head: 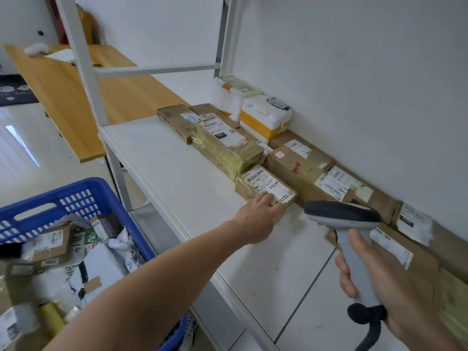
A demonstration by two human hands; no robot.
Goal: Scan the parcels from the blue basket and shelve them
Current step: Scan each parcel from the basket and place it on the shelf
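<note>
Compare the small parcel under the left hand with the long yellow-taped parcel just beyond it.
The small parcel is short and squat; the long parcel stretches well farther along the shelf. The left hand touches the small parcel; the long parcel lies untouched. Both lie flat, white labels up.

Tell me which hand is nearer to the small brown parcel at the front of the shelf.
Left. The left hand touches the parcel, fingers on its label. The right hand is apart from it, to its right, holding the scanner.
</note>
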